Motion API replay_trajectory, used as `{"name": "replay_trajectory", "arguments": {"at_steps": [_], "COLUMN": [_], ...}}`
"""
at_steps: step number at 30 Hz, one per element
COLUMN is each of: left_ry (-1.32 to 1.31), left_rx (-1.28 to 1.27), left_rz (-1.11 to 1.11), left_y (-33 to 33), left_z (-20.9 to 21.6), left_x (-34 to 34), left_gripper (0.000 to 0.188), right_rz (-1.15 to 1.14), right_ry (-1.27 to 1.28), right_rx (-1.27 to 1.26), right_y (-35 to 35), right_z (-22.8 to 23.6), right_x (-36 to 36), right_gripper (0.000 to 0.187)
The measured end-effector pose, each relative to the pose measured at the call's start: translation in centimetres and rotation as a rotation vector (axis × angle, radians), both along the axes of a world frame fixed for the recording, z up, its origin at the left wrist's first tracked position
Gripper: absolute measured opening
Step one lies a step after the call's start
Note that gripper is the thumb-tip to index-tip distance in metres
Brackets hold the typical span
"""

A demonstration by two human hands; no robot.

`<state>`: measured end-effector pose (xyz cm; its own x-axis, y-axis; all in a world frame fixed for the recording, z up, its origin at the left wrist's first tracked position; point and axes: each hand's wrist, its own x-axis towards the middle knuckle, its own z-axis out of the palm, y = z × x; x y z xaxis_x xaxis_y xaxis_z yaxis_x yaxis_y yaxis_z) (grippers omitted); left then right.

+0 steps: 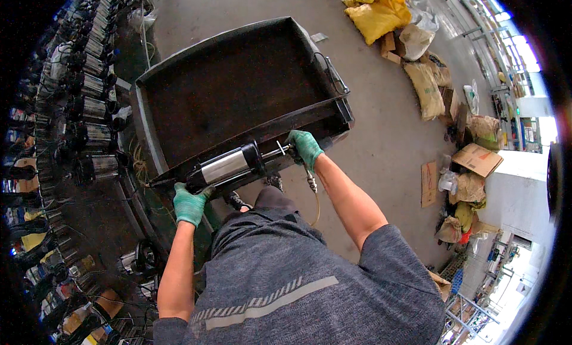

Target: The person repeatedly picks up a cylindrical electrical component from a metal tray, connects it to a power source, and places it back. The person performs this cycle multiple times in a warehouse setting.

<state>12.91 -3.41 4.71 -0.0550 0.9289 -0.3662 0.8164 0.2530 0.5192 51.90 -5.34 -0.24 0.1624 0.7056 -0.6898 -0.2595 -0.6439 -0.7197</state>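
Flanking the pump (229,164): black tray (179,77), stacked pumps (89,107).

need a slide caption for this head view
Person in green gloves, left hand and right hand, holds a steel-and-black pump over the edge of an empty black cart on a workshop floor.

Hands: green knitted work gloves on left hand (189,204) and right hand (307,147).
Torso: grey short-sleeved T-shirt (298,279), pale reflective stripe across it.
Forearms: bare, no sleeves.
Feet: dark lace-up shoes (237,200).
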Motion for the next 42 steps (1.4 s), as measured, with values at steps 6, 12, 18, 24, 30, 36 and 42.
{"name": "replay_trajectory", "arguments": {"at_steps": [6, 12, 18, 24, 30, 36, 42], "left_ry": [-0.015, -0.073, -0.176, -0.145, -0.121, -0.079, -0.017], "left_rx": [-0.011, 0.026, 0.094, 0.07, 0.063, -0.051, -0.049], "left_rz": [0.01, -0.001, 0.018, 0.01, 0.048, 0.045, -0.028], "left_y": [0.0, 0.0, -0.7, -0.8, -0.8, -0.2, 0.0], "left_z": [0.4, 0.0, -1.5, -0.2, -1.3, 1.9, 2.1], "left_x": [0.4, -0.1, -0.5, 0.5, -0.5, 0.6, -1.4], "left_gripper": [0.09, 0.087, 0.073, 0.076, 0.075, 0.081, 0.072], "right_rz": [-0.035, 0.0, 0.311, 0.578, 0.678, 0.397, 0.413], "right_ry": [-0.022, 0.07, -0.123, -1.261, -1.455, -1.513, -0.998], "right_rx": [-0.024, -0.05, 0.165, -0.189, -0.295, -0.118, 0.581], "right_y": [0.4, 0.2, -1.2, 1.2, 5.2, 4.9, 5.4], "right_z": [0.7, 2.3, 4.8, 4.6, 2.5, 5.9, 9.0], "right_x": [-0.5, -0.3, 5.5, 16.5, 17.1, 12.7, -4.5], "right_gripper": [0.021, 0.017, 0.025, 0.031, 0.03, 0.042, 0.031]}}
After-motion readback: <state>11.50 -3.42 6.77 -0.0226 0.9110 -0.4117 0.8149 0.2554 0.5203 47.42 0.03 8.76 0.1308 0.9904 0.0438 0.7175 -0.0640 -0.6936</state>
